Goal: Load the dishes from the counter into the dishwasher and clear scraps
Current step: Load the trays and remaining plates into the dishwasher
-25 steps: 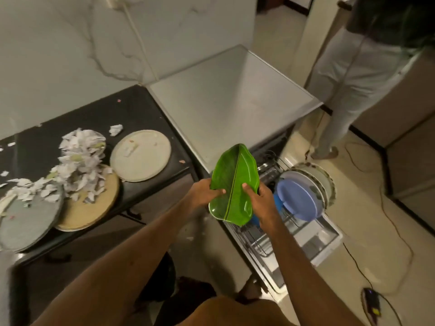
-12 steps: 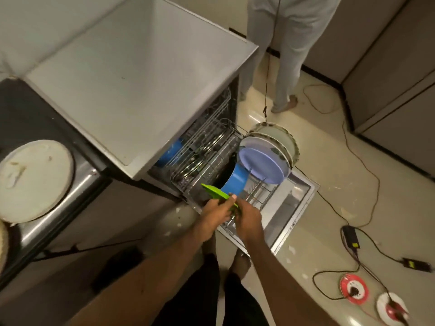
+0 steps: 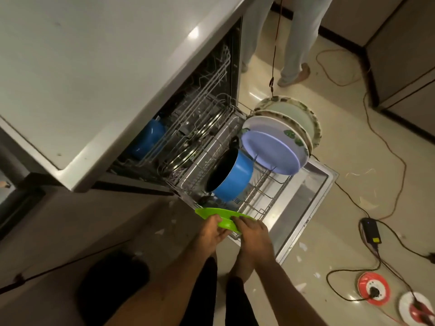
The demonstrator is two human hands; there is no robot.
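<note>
Handling: the green leaf-shaped plastic plate (image 3: 223, 217) looks light and stiff, probably smooth enough to slip, so you do best pinching its rim from both sides and not the flat face.
Look: bright green, glossy, seen almost edge-on, with a raised lip along its long outline.
Left hand: your left hand (image 3: 213, 234) has its fingers curled closed on the plate's near-left rim.
Right hand: your right hand (image 3: 253, 235) has its fingers bent shut over the near-right rim.
Place: you hold the plate just over the near corner of the pulled-out wire lower rack (image 3: 263, 198), above the open dishwasher door (image 3: 306, 208).
Neighbours: the blue metal pot (image 3: 231, 178) lies tilted in the rack just beyond the plate; the lilac round plate (image 3: 270, 151) stands at the rack's far edge.
Judgement: the free tines near the pot look like the slot to aim for.
</note>
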